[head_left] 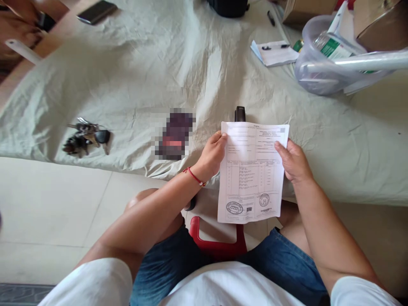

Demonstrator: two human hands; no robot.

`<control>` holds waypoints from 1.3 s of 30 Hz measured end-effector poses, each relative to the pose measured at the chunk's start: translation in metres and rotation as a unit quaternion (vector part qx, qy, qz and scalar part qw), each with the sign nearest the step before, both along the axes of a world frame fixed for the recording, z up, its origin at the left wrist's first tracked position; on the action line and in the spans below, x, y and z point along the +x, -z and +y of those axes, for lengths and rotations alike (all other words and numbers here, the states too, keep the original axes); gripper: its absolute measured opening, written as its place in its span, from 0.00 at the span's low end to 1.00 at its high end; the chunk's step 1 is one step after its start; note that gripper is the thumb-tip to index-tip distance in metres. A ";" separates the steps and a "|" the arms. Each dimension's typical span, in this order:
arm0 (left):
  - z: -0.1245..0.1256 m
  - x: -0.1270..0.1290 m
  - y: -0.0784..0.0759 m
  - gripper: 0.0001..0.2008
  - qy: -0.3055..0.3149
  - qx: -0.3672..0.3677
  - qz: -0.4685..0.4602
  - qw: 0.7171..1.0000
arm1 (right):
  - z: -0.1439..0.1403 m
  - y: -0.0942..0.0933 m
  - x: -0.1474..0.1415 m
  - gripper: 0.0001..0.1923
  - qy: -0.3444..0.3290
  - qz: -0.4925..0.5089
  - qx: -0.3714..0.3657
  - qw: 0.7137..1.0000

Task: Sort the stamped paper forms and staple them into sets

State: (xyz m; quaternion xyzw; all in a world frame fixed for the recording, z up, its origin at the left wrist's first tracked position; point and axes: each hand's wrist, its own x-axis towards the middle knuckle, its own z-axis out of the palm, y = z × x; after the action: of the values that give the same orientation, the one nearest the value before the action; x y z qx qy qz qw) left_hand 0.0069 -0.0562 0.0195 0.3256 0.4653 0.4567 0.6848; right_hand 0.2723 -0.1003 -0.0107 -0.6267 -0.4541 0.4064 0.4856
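A printed paper sheet (250, 170) is held up in front of me, with a table of text and round and oval ink stamps near its bottom edge. My left hand (213, 155) pinches its upper left edge, and a red cord bracelet (196, 176) circles that wrist. At the right edge my right hand (293, 159) grips the sheet, thumb on the front. The fingers behind the paper are hidden. Just beyond the top of the sheet a small black object (240, 114) lies partly covered from view.
On the cloth-covered table (143, 72) lie a bunch of keys (87, 136), a blurred-out dark phone-like item (175, 135), another phone (96, 12) and a notepad (276, 54) with a pen. A plastic basket (314, 80) and cardboard boxes (382, 25) stand right. Someone's arm shows top left.
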 end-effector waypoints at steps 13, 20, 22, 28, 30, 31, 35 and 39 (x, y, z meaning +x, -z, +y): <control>-0.016 0.010 0.008 0.12 0.127 -0.013 -0.069 0.989 | 0.026 -0.038 -0.067 0.19 -0.082 -0.442 0.244 0.859; -0.018 0.010 0.015 0.15 0.108 -0.017 -0.100 0.989 | 0.027 -0.032 -0.078 0.20 -0.144 -0.423 0.210 0.870; -0.018 0.010 0.015 0.15 0.102 -0.023 -0.102 0.989 | 0.028 -0.032 -0.078 0.20 -0.141 -0.427 0.219 0.866; -0.019 0.011 0.014 0.16 0.089 -0.016 -0.098 0.991 | 0.025 -0.033 -0.085 0.21 -0.086 -0.461 0.257 0.845; -0.019 0.012 0.013 0.18 0.091 -0.010 -0.100 0.991 | 0.023 -0.032 -0.087 0.20 -0.073 -0.473 0.262 0.838; -0.019 0.012 0.013 0.19 0.093 -0.006 -0.099 0.991 | 0.022 -0.031 -0.088 0.20 -0.069 -0.479 0.267 0.833; -0.020 0.012 0.012 0.17 0.095 -0.003 -0.098 0.991 | 0.023 -0.026 -0.088 0.18 -0.065 -0.491 0.282 0.822; -0.022 0.013 0.008 0.13 0.085 -0.010 -0.077 0.993 | 0.025 -0.024 -0.086 0.19 -0.080 -0.489 0.288 0.819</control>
State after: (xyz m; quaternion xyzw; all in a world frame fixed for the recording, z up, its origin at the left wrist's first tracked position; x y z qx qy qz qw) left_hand 0.0200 -0.0784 0.0120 0.3212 0.3867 0.4159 0.7578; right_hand 0.1858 -0.0757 0.0136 -0.5363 -0.7768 -0.0655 0.3235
